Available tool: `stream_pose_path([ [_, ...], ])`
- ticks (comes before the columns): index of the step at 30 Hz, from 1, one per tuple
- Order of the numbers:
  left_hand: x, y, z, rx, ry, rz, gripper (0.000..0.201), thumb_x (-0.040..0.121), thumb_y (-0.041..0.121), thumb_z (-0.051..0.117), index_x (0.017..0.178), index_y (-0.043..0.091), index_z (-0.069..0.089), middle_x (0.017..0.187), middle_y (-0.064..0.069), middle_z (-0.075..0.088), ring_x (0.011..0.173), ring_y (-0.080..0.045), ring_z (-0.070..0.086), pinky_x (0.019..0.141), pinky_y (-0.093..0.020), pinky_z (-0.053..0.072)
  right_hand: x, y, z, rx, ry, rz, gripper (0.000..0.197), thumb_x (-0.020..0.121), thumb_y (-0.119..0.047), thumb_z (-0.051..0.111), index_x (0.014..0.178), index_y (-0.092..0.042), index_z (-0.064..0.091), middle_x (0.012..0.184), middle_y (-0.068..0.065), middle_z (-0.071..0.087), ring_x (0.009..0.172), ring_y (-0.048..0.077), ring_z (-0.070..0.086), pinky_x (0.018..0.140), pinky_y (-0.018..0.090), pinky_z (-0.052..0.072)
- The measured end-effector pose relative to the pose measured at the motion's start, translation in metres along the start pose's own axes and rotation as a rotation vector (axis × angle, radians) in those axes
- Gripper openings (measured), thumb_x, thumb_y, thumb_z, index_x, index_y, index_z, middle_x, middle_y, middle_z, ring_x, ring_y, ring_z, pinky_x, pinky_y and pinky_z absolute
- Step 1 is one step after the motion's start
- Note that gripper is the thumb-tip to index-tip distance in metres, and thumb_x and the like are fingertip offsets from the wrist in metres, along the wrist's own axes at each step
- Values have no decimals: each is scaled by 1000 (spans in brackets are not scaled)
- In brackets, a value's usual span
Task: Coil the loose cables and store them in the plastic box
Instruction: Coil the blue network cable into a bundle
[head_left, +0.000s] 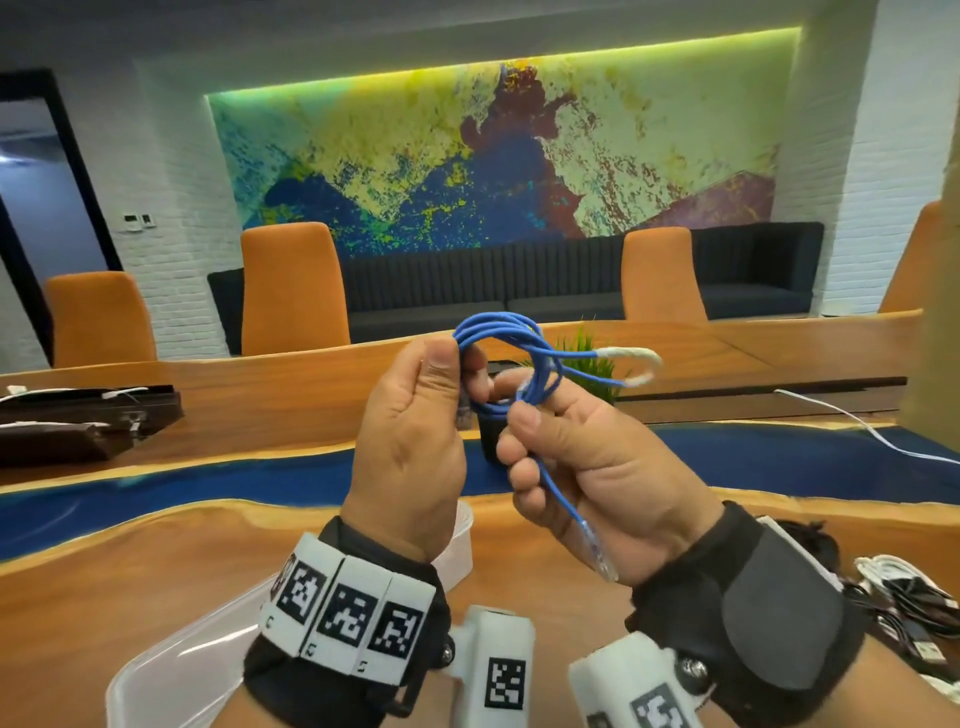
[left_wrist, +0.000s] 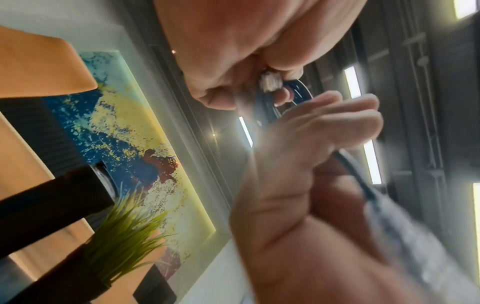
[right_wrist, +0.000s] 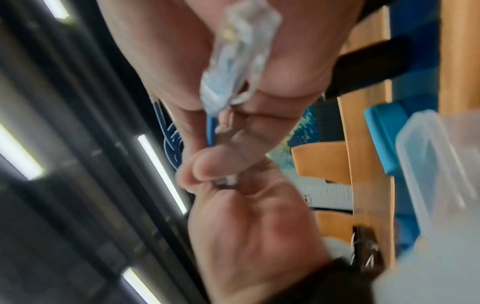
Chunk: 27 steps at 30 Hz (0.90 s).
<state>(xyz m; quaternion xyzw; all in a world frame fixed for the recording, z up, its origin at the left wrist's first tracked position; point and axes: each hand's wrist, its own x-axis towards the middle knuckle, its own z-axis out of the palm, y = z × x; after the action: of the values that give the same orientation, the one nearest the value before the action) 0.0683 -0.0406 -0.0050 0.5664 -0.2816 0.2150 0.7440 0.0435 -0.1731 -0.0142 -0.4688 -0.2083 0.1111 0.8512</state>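
Observation:
A blue network cable (head_left: 498, 332) is wound into a small coil held up over the table. My left hand (head_left: 460, 364) pinches the coil's left side between thumb and fingers. My right hand (head_left: 519, 405) grips the coil's lower right, and the cable's tail runs down across its palm to a clear plug (head_left: 597, 551). A white-wrapped stretch (head_left: 634, 364) loops out to the right. The right wrist view shows that clear plug (right_wrist: 239, 57) close up. The other plug (left_wrist: 270, 82) sits between my left fingers. The clear plastic box (head_left: 171, 665) lies low on the left, under my left wrist.
A heap of black and white cables (head_left: 904, 603) lies at the right edge. One white cable (head_left: 857, 426) trails over the blue strip of the wooden table (head_left: 156, 561). A potted plant (head_left: 491, 436) stands behind my hands, and dark cases (head_left: 78, 421) sit far left.

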Motion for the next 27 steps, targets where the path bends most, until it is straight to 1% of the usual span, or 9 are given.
stream_pose_path([
  [2,5,6,-3,-94,82,12,32,99,38,43,83,16,59,68,1,54,73,-17,57,81,-36,53,1,8,-1,-161,-12,-6,35,86,-9,61,119,-14,54,67,10,62,52,16,59,46,24,49],
  [6,15,21,-13,-330,142,-25,30,98,33,38,84,11,53,61,2,51,66,-14,52,76,-28,52,4,29,-9,-711,-39,95,7,93,0,58,96,-5,53,68,10,65,56,16,63,52,28,52],
  [9,15,27,-17,-414,132,-84,34,103,31,35,84,11,54,60,1,50,64,-13,53,73,-26,52,6,32,-17,-1037,-128,212,6,94,-8,61,93,-2,58,77,12,69,61,13,64,58,27,54],
  [12,12,29,-15,-450,89,-109,34,102,31,35,84,9,55,63,-1,51,64,-14,58,70,-26,56,6,37,-19,-1215,-269,378,12,94,-15,62,104,-9,65,99,13,73,79,22,71,71,30,59],
  [16,12,31,-17,-467,44,-167,35,101,34,37,85,11,57,63,0,53,65,-14,61,67,-26,56,8,41,-17,-1366,-284,362,10,93,-21,63,101,-18,68,99,5,73,84,21,71,77,36,60],
  [19,10,37,-15,-461,-55,-239,33,98,37,39,85,13,57,67,-1,53,63,-12,61,63,-26,55,9,30,-27,-1417,-107,236,9,92,-19,63,84,-24,66,83,2,71,73,15,70,70,32,60],
  [22,6,38,-9,-381,-181,-315,34,94,39,41,83,11,57,65,-1,55,59,-12,60,57,-25,54,12,12,-45,-1380,163,64,14,92,-15,63,79,-19,67,71,5,68,58,15,65,51,22,50],
  [25,2,32,-3,-280,-271,-355,33,89,38,46,78,10,60,63,-2,55,61,-15,59,56,-24,52,10,-7,-54,-973,379,10,12,92,-7,62,82,-8,69,63,12,62,46,14,54,41,24,40],
  [27,0,26,-2,-187,-313,-374,34,89,38,47,76,10,61,61,-3,54,61,-18,59,54,-24,52,7,-19,-53,-769,430,-31,11,92,-2,58,88,-1,68,64,13,60,47,13,53,41,23,40],
])
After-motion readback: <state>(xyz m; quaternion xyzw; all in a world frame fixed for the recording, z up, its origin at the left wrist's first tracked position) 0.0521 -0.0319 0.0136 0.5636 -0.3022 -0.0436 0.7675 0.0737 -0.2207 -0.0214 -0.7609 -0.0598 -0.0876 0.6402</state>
